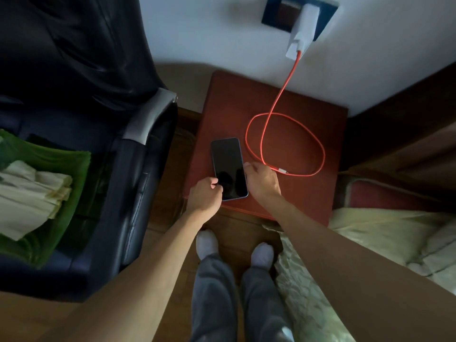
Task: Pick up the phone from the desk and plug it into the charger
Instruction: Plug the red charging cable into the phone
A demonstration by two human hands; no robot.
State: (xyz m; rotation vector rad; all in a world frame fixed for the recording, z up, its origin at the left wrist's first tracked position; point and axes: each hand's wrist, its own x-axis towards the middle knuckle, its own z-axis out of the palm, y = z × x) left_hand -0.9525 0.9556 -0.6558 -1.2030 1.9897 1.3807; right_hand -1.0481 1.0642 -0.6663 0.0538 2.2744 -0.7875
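A dark phone [228, 166] with a blue edge lies screen up on the reddish-brown desk [291, 198], near its front left. My left hand [204, 195] touches the phone's lower left edge with curled fingers. My right hand [261, 180] rests against its right edge, fingers bent over the side. A red charging cable [318, 141] runs down from a white charger [302, 28] in a dark wall socket and loops on the desk. Its white plug end [282, 171] lies just right of my right hand.
A dark leather chair [118, 169] with folded green and white cloth [37, 183] stands to the left. A bed with pale bedding [370, 243] is at the right. My legs and white-socked feet [207, 243] stand on the wooden floor before the desk.
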